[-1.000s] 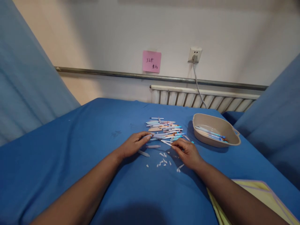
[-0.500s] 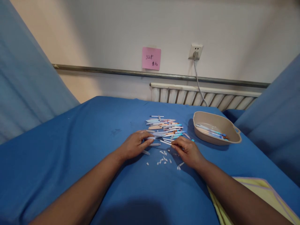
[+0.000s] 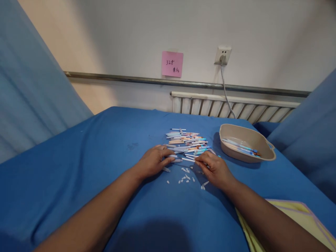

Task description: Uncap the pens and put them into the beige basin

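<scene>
My left hand is closed on a pale pen barrel, pinched between thumb and fingers so that its open end points right. Between the fingertips of my right hand is a thin white pen refill, its tip directed left at the barrel. Refill tip and barrel end lie close together; whether they touch I cannot tell. Just behind both hands lies a pile of pen parts in white, blue, orange and grey. Small white pen tips are scattered on the blue cloth in front.
A beige plastic basket with several pens stands to the right. Yellow cloth lies under my right forearm. Behind the blue-covered table are a radiator, a rail and a plugged-in socket. Blue curtains hang at both sides.
The refill in my right hand has swung from a slant to nearly level, more in line with the barrel. My left hand keeps its hold. The whole view has shifted slightly.
</scene>
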The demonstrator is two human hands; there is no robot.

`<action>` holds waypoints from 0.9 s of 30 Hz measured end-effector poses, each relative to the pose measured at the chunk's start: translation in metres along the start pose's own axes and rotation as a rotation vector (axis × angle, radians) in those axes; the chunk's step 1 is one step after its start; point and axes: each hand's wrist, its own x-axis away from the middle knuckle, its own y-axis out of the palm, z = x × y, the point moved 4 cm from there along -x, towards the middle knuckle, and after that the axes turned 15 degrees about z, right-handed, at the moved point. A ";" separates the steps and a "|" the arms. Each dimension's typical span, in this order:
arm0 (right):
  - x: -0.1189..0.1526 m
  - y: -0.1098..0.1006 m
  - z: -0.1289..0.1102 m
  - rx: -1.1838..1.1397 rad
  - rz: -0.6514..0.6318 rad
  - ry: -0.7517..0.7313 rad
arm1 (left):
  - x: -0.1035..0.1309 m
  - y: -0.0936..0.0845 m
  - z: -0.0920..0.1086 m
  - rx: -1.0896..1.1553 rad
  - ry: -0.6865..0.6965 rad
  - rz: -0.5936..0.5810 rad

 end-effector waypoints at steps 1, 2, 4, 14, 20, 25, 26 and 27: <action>0.000 -0.001 0.000 0.000 0.007 -0.003 | 0.000 0.000 0.000 0.007 0.002 0.005; 0.000 -0.001 0.000 0.002 0.010 -0.005 | 0.000 0.001 0.000 0.017 0.003 0.011; 0.000 -0.002 0.000 0.008 0.009 -0.005 | 0.000 0.002 0.000 0.038 0.004 0.013; 0.000 -0.002 -0.002 -0.014 0.014 0.002 | 0.001 0.002 0.004 0.134 -0.017 -0.019; -0.001 0.000 -0.011 -0.090 0.043 0.049 | 0.006 0.017 0.010 0.370 -0.138 -0.113; 0.002 0.006 -0.027 -0.193 0.092 0.142 | 0.009 0.030 0.028 0.528 -0.210 -0.217; 0.002 0.007 -0.031 -0.212 0.088 0.142 | 0.008 0.031 0.032 0.560 -0.207 -0.224; 0.002 0.009 -0.035 -0.227 0.078 0.137 | 0.008 0.031 0.036 0.590 -0.203 -0.225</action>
